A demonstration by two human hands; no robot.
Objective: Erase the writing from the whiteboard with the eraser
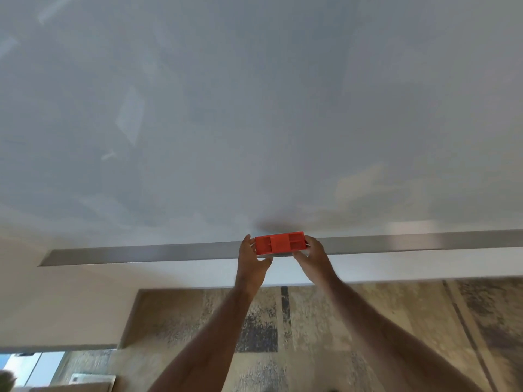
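A person's left hand (252,257) and right hand (310,254) each clamp 1 end of an orange eraser (280,243), held low against the whiteboard (254,108) just above its metal tray (141,254). No writing is legible on the board, only a dark smudge (271,224) above the eraser. Flat, even pressure and overlapping strokes would likely clear it best.
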